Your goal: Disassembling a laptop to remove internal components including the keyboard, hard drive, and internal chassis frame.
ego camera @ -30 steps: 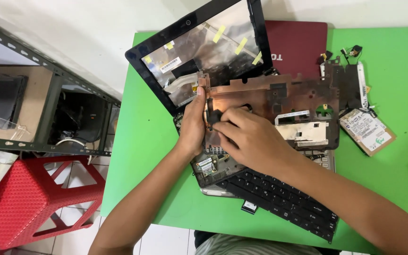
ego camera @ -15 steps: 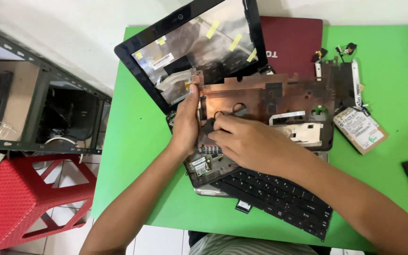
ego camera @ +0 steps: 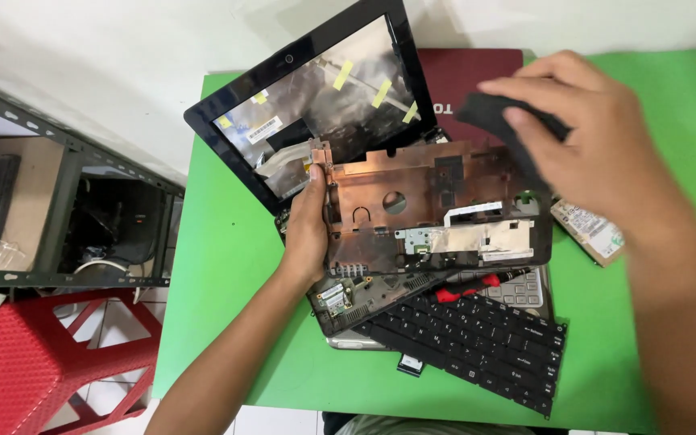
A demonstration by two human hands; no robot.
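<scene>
Left hand [ego camera: 306, 234] fingers clamp copper-lined palmrest cover [ego camera: 420, 205] edge, tilting it clear of keyboard [ego camera: 477, 338]; right hand [ego camera: 598, 153] fingers pinch black piece [ego camera: 499, 119] above cover.

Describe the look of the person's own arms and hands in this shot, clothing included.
Both are bare. The left hand and its forearm show no sleeve, glove, watch or ring. The right hand, large in the picture, is likewise uncovered, with no jewellery seen on its fingers. Nails look short and unpainted.

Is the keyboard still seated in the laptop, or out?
Out. The black keyboard lies loose and askew over the base's front edge, while the left hand holds the copper-coloured cover lifted.
</scene>
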